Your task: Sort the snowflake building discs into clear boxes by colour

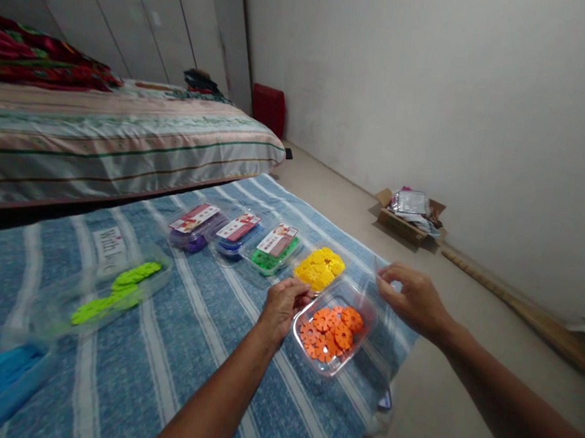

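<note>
My left hand [284, 305] is closed at the upper left rim of a clear plastic container [300, 339] that holds several orange notched discs [332, 330]. My right hand [414, 301] is raised on the far side of it, thumb and fingers pinched on what looks like the edge of a clear plastic lid [375, 271]; its outline is faint. Just beyond my left fingers lie yellow discs [320, 268] in another clear container. Further left stand lidded containers with labels: green [275, 250], blue [236, 235] and purple [195, 227].
On the left, a long clear container has lime-green discs [117, 293], near a "With love" print [108, 249]. Blue pieces [1, 379] sit at lower left. A striped blue cloth [201, 373] lies underneath. A bed [127, 147] stands behind; a cardboard box [402, 228] is on the floor.
</note>
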Demonstrator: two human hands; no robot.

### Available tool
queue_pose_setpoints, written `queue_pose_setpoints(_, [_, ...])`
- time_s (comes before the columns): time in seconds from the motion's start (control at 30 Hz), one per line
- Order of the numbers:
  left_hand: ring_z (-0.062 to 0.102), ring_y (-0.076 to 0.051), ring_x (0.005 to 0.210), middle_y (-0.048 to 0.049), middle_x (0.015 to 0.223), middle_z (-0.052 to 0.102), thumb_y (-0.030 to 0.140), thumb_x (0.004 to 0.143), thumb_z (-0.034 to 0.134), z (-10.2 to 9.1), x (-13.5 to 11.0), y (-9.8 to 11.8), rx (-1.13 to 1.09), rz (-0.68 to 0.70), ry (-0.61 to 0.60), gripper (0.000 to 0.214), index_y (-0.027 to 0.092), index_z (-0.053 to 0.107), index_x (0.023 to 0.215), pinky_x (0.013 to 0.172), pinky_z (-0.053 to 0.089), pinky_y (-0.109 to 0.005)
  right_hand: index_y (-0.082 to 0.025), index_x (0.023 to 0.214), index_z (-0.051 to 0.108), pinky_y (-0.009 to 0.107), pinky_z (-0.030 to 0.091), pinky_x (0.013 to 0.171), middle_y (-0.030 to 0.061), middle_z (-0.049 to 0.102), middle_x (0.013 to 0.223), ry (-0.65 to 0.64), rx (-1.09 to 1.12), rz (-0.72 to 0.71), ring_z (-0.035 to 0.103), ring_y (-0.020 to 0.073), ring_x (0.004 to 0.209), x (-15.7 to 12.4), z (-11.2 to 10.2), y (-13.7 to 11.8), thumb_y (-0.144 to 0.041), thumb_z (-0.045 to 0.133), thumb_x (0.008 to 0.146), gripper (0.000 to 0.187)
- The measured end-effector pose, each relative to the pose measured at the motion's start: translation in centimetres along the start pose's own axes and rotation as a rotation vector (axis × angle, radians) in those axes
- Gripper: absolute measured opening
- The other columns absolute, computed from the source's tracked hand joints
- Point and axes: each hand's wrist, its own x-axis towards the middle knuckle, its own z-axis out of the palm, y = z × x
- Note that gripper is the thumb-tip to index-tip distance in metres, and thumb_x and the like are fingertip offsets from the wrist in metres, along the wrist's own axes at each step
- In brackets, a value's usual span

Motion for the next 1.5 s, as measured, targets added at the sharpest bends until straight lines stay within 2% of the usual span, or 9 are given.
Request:
queue_pose_setpoints(0.13, [0.050,-0.007,0.040,0.0020,0.048,0.059,0.023,0.060,0.073,-0.7,-1.0,-0.1,0.236,0.044,0.021,0.017,0.014,0.058,0.062,0.042,0.036,-0.018,-0.020,0.061,0.057,0.030,0.047,0.072,0.0071,0.067,0.077,-0.009,0.012,-0.009,0.063,0.0189,0.074,-0.4,-0.3,-0.1,-0.026,0.049,0.082,0.022])
queue_pose_setpoints(0.27, [0.046,-0.009,0.039,0.0008,0.047,0.057,0.037,0.060,0.074,-1.8,-3.0,0.2,0.543,0.026,-0.130,0.027,0.014,0.059,0.060,0.041,0.031,-0.020,-0.020,0.063,0.057,0.030,0.048,0.074,0.0073,0.067,0.078,-0.018,0.034,-0.019,0.063,0.0186,0.074,-0.6,-0.3,-0.4,-0.027,0.049,0.082,0.022])
queue_pose_setpoints(0.4, [0.042,-0.008,0.039,0.0027,0.043,0.052,0.032,0.057,0.073,-2.5,-4.6,0.1,0.769,0.071,-0.231,0.024,0.015,0.057,0.053,0.042,0.028,-0.021,-0.019,0.063,0.057,0.030,0.047,0.073,0.0079,0.067,0.079,-0.013,0.051,-0.047,0.063,0.0186,0.074,-1.0,0.1,-0.5,-0.027,0.048,0.083,0.022])
queue_pose_setpoints(0.53, [0.041,-0.008,0.042,0.0037,0.043,0.050,0.023,0.057,0.066,-2.6,-5.1,-0.6,0.872,0.162,-0.158,0.014,0.015,0.056,0.051,0.043,0.026,-0.021,-0.019,0.064,0.057,0.029,0.046,0.074,0.0077,0.066,0.080,-0.030,0.041,-0.073,0.063,0.0185,0.075,-1.4,0.3,-1.0,-0.025,0.049,0.082,0.021])
queue_pose_setpoints(0.67, [0.041,-0.008,0.043,0.0033,0.046,0.050,0.024,0.055,0.068,-2.3,-5.3,-1.1,0.780,0.137,-0.100,0.015,0.015,0.057,0.051,0.044,0.027,-0.021,-0.019,0.065,0.057,0.028,0.046,0.072,0.0073,0.065,0.078,-0.062,0.032,-0.087,0.062,0.0183,0.074,-1.6,0.3,-1.7,-0.024,0.048,0.083,0.021])
queue_pose_setpoints(0.9, [0.038,-0.006,0.037,0.0053,0.043,0.047,0.030,0.056,0.071,-1.8,-6.2,-1.6,0.588,0.066,-0.088,0.022,0.016,0.054,0.056,0.039,0.024,-0.020,-0.018,0.065,0.057,0.027,0.040,0.065,0.0053,0.061,0.073,-0.108,-0.094,-0.142,0.057,0.0163,0.067,-2.7,0.8,-3.1,-0.022,0.046,0.084,0.023])
queue_pose_setpoints(1.07, [0.035,-0.006,0.034,0.0074,0.040,0.044,0.033,0.057,0.071,-1.5,-6.4,-2.5,0.497,0.039,-0.101,0.025,0.018,0.051,0.057,0.036,0.023,-0.019,-0.018,0.062,0.056,0.027,0.032,0.059,0.0031,0.056,0.065,-0.093,-0.251,-0.228,0.050,0.0151,0.059,-4.6,3.5,-5.1,-0.016,0.047,0.082,0.022])
queue_pose_setpoints(1.27, [0.038,-0.006,0.035,0.0064,0.042,0.047,0.039,0.063,0.069,-2.4,-6.5,-3.6,0.403,0.006,-0.154,0.026,0.016,0.056,0.063,0.038,0.024,-0.019,-0.018,0.062,0.059,0.031,0.028,0.061,0.0058,0.057,0.064,0.000,-0.372,-0.345,0.046,0.0184,0.060,-6.6,7.3,-7.7,-0.012,0.054,0.077,0.017])
queue_pose_setpoints(1.5, [0.040,-0.005,0.037,0.0054,0.044,0.050,0.040,0.063,0.068,-3.0,-6.6,-4.0,0.291,-0.043,-0.218,0.028,0.016,0.055,0.061,0.041,0.026,-0.019,-0.017,0.064,0.063,0.032,0.028,0.061,0.0057,0.058,0.065,-0.003,-0.435,-0.374,0.046,0.0200,0.062,-7.8,9.4,-8.8,-0.010,0.063,0.073,0.011])
